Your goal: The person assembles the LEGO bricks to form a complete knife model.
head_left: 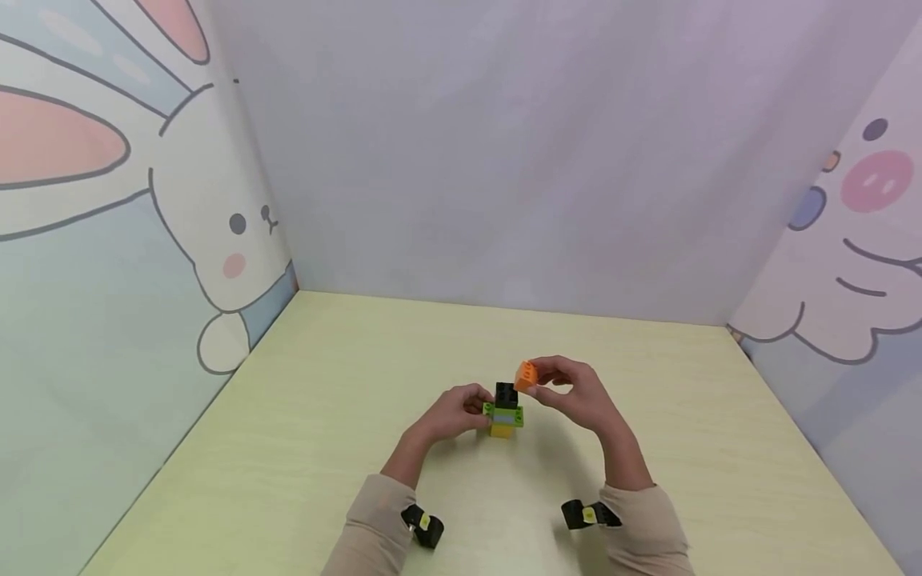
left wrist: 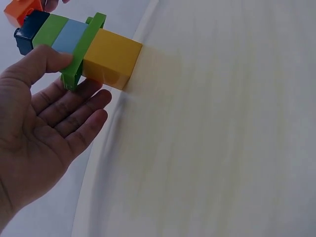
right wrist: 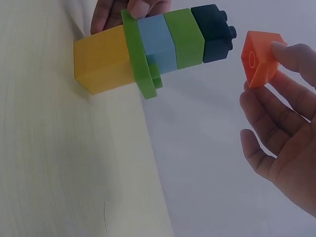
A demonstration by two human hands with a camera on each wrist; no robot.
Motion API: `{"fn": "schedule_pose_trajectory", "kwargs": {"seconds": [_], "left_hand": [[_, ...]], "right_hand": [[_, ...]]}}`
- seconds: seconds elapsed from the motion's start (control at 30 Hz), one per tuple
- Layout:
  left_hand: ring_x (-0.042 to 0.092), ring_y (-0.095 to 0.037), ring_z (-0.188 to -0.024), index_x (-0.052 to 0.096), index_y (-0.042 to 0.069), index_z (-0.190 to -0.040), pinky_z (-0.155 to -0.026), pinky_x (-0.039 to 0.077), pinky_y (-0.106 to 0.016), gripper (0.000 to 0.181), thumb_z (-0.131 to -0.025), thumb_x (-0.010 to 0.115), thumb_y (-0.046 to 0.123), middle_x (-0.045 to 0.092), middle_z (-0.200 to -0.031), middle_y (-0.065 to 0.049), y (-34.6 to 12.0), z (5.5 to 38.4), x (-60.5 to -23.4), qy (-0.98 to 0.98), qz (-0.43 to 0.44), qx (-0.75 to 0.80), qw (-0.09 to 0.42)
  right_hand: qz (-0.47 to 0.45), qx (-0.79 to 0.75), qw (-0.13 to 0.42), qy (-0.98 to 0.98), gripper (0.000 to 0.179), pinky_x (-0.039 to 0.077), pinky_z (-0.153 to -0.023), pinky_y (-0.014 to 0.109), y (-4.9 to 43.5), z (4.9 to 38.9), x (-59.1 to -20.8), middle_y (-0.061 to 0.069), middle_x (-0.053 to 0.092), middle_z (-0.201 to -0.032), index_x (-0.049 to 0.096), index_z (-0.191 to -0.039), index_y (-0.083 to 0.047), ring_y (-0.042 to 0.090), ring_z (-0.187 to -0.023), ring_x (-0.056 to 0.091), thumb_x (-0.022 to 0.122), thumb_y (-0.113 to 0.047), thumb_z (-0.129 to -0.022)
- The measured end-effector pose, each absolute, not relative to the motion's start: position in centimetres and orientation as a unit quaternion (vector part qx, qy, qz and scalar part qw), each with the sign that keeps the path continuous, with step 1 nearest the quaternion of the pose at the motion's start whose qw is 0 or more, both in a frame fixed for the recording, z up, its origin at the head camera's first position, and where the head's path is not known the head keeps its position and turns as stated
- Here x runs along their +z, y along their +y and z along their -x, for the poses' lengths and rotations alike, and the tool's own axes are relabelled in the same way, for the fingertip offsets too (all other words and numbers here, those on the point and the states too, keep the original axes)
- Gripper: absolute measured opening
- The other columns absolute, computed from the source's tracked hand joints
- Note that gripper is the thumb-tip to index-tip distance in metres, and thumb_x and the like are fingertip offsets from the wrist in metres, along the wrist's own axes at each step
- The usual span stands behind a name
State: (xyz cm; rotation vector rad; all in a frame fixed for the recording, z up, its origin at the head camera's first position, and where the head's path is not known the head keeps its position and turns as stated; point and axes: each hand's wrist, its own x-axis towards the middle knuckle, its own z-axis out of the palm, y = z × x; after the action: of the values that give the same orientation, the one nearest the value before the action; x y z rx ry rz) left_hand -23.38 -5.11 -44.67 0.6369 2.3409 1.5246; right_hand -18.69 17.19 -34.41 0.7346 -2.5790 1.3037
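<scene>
A stack of toy building bricks stands upright on the table: a yellow brick (right wrist: 104,59) at the bottom, then a long flat green plate (left wrist: 89,47), a blue brick (right wrist: 157,43), a green brick (right wrist: 184,37) and a black brick (head_left: 507,396) on top. With thumb and fingers my left hand (head_left: 454,412) pinches one end of the green plate. My right hand (head_left: 576,392) pinches an orange brick (right wrist: 261,57) by its sides. The orange brick is just right of the black brick and a little above it, apart from its studs, its hollow underside facing the stack.
The pale yellow table (head_left: 346,360) spreads around the stack. A plain light curtain (head_left: 497,160) hangs behind it. Printed panels with a rabbit (head_left: 194,200) and a pig (head_left: 864,240) flank the table. A black camera strap (head_left: 591,514) sits on each sleeve.
</scene>
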Motion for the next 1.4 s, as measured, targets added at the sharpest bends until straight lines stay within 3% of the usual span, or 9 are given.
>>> {"fn": "schedule_pose_trajectory", "kwargs": {"seconds": [0.3,0.8,1.07,1.4], "left_hand": [[0.058,-0.018,-0.091,0.061,0.007,-0.109,-0.080,0.048,-0.038,0.026,-0.084,0.068,0.007,0.063,-0.100,-0.003,-5.2,23.4,-44.6,0.807,-0.223,0.531,0.134],[0.059,-0.014,-0.089,0.062,0.009,-0.107,-0.078,0.048,-0.034,0.025,-0.083,0.069,0.009,0.064,-0.096,0.002,-5.4,23.3,-44.8,0.811,-0.229,0.521,0.133],[0.059,-0.014,-0.088,0.062,0.009,-0.107,-0.077,0.047,-0.032,0.025,-0.083,0.068,0.009,0.063,-0.096,0.002,-5.5,23.2,-44.7,0.811,-0.236,0.519,0.130],[0.059,-0.015,-0.088,0.061,0.007,-0.107,-0.078,0.048,-0.033,0.025,-0.083,0.069,0.007,0.063,-0.096,0.000,-5.5,23.3,-44.7,0.807,-0.239,0.523,0.133]], "right_hand": [[-0.261,0.443,0.076,-0.854,0.031,0.044,-0.078,0.045,16.4,18.6,-34.5,0.014,0.064,-0.098,0.061,-0.111,0.006,0.034,-0.088,0.059,0.068,0.001,-0.082],[-0.270,0.436,0.060,-0.857,0.033,0.044,-0.077,0.045,15.9,19.6,-36.0,0.013,0.064,-0.099,0.060,-0.114,0.006,0.036,-0.089,0.058,0.067,0.002,-0.082],[-0.275,0.440,0.062,-0.853,0.034,0.044,-0.078,0.042,16.7,21.1,-38.2,0.001,0.065,-0.101,0.063,-0.116,-0.005,0.022,-0.089,0.059,0.070,-0.007,-0.082],[-0.286,0.435,0.064,-0.851,0.035,0.045,-0.077,0.048,16.5,20.7,-37.7,0.000,0.065,-0.102,0.065,-0.115,-0.005,0.023,-0.088,0.060,0.071,-0.013,-0.082]]}}
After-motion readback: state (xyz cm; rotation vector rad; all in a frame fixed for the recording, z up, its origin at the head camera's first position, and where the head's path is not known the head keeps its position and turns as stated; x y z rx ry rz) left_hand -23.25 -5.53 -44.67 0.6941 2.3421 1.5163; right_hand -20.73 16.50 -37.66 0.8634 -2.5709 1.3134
